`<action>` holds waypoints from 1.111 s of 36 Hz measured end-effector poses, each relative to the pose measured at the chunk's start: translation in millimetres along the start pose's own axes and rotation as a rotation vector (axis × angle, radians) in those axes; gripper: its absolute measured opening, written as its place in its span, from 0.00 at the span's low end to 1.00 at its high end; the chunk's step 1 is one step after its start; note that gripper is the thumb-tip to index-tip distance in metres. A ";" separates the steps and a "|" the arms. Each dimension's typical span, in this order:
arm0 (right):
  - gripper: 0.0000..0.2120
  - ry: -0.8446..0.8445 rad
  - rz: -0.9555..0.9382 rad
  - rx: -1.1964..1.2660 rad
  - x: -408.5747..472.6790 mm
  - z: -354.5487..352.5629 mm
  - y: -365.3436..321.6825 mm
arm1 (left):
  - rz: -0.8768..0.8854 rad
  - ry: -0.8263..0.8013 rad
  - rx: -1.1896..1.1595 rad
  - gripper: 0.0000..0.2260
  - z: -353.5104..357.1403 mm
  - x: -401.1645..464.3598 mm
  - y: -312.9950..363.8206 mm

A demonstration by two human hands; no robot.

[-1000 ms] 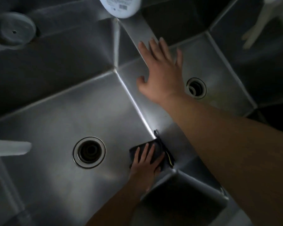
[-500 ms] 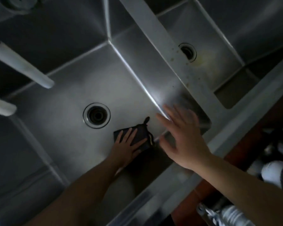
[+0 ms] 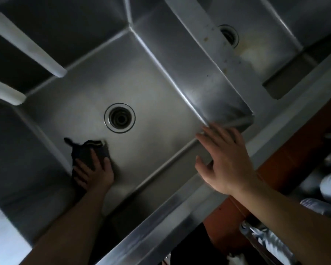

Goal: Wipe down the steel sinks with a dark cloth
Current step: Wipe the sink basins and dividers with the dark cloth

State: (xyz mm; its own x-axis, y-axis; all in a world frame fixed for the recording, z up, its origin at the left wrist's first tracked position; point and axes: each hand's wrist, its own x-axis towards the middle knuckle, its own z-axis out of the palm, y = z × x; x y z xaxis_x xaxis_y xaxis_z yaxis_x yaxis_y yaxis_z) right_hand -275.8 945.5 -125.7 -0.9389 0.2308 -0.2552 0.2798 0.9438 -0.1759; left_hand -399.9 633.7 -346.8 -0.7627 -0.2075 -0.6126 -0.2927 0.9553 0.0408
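Now the left hand (image 3: 93, 174), fingers flat on the dark cloth (image 3: 88, 152), has swept it from the basin's right corner to the left of the drain (image 3: 119, 118), while the spread right hand (image 3: 225, 159) hovers at the sink (image 3: 161, 88) rim, so floor wiping progresses.

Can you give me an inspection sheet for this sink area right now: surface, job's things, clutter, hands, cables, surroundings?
Surface: near sink basin is bare steel with a round drain in its floor; the divider rim shows small dark specks.
Job's things: dark cloth lies on the basin floor, near-left of the drain, apart from it.
Clutter: nothing seen in the near basin; the far basin has a pale stain by its drain.
Hands: left hand presses flat on the cloth; right hand is open, fingers spread, at the basin's front corner; contact unclear.
Cables: nothing seen.
Surroundings: two pale bars overhang at upper left; dim, blurred objects at lower right.
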 end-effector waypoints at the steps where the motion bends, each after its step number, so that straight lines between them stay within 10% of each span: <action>1: 0.26 0.012 0.001 0.011 -1.1 0.4 -0.2 | -0.065 -0.023 -0.059 0.34 6.5 -8.1 7.2; 5: 0.26 -0.026 0.012 0.028 -4.1 -1.3 -0.4 | -0.251 -0.170 -0.221 0.47 19.7 -46.5 26.6; 19: 0.24 -0.006 0.004 0.036 -9.4 -5.8 -1.4 | -0.320 -0.282 -0.208 0.44 -14.6 -55.8 49.9; 27: 0.27 0.018 0.011 0.036 -5.4 -1.9 1.5 | -0.472 -0.577 -1.157 0.14 -67.0 -62.8 105.8; 34: 0.29 -0.002 0.022 0.113 -3.5 -2.0 0.3 | 0.273 -0.463 -1.398 0.38 -175.5 -87.6 230.9; 40: 0.27 0.013 -0.049 0.446 -3.1 -17.2 10.4 | 0.829 0.182 -0.454 0.46 -261.2 -87.3 358.7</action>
State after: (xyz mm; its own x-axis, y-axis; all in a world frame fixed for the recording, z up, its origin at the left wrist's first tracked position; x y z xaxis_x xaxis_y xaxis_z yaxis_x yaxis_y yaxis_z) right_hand -273.5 958.7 -110.4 -0.9550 0.1937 -0.2247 0.2909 0.7601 -0.5811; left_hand -588.9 939.5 -72.5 -0.8944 0.4307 -0.1209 0.2134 0.6482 0.7309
